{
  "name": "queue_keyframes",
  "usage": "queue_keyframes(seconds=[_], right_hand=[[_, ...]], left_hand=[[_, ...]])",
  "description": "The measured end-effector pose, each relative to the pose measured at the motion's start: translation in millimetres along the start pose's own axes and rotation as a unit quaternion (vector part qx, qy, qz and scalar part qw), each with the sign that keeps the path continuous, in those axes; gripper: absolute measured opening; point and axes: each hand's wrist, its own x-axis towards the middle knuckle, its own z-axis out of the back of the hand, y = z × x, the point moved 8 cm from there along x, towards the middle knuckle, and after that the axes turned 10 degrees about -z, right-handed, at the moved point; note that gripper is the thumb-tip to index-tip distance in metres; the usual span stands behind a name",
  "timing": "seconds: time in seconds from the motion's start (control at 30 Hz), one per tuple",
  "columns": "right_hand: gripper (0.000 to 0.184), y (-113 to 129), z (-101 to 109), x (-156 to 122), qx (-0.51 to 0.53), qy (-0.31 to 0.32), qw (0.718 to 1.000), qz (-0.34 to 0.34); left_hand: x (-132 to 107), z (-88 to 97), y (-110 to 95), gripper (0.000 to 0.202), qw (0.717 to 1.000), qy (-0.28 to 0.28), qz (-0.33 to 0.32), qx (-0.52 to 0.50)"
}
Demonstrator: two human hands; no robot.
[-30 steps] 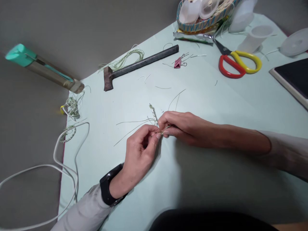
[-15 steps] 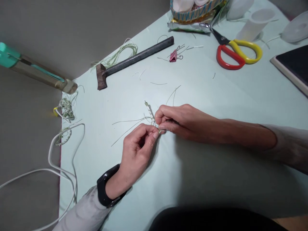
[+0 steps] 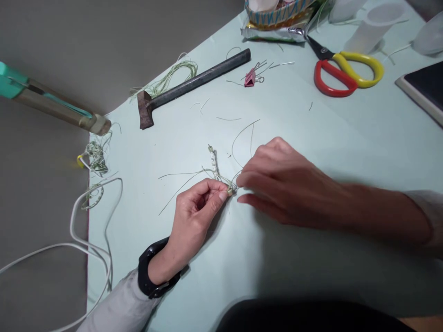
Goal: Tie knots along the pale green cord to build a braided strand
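Observation:
A small knotted cord piece (image 3: 214,162) of pale green threads lies on the light green table sheet (image 3: 311,138), with loose strands trailing left and up. My left hand (image 3: 197,207), a black watch on its wrist, pinches the near end of the cord between thumb and forefinger. My right hand (image 3: 280,184) hovers just right of that pinch, motion-blurred, its fingertips close to a thin strand that loops upward. Whether it holds the strand I cannot make out.
A dark hammer (image 3: 187,87) lies at the back left, with a pink binder clip (image 3: 249,78) and red-and-yellow scissors (image 3: 342,74) behind. A patterned basket (image 3: 277,16), plastic cups and a tablet (image 3: 424,90) sit at the back right. White cable (image 3: 86,221) and thread coils hang off the left edge.
My right hand has lifted off the knot and drawn slightly right and up, blurring as it moves. The left hand keeps its pinch on the cord.

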Motion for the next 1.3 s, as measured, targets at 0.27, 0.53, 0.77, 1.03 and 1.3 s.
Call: queue_keyframes(seconds=[0.27,0.53,0.77,1.03,1.3], right_hand=[[0.024,2,-16,3,0.104,0.024,0.994,-0.035],[0.014,-5,-23,-1,0.176,0.060,0.979,-0.083],[0.016,-4,-19,1,0.216,0.030,0.973,-0.067],[0.014,-6,-10,-1,0.255,0.067,0.959,-0.103],[0.017,-13,-9,-2,0.325,0.190,0.907,-0.186]], left_hand=[[0,-1.4,-1,0.008,1.000,0.002,-0.002,-0.009],[0,-0.9,0,0.009,1.000,0.000,-0.001,-0.005],[-2,-0.4,0,0.008,1.000,-0.003,0.005,-0.030],[-2,-0.8,1,0.010,1.000,-0.003,0.014,-0.023],[-3,-0.5,-2,0.012,1.000,0.000,-0.006,0.014]])
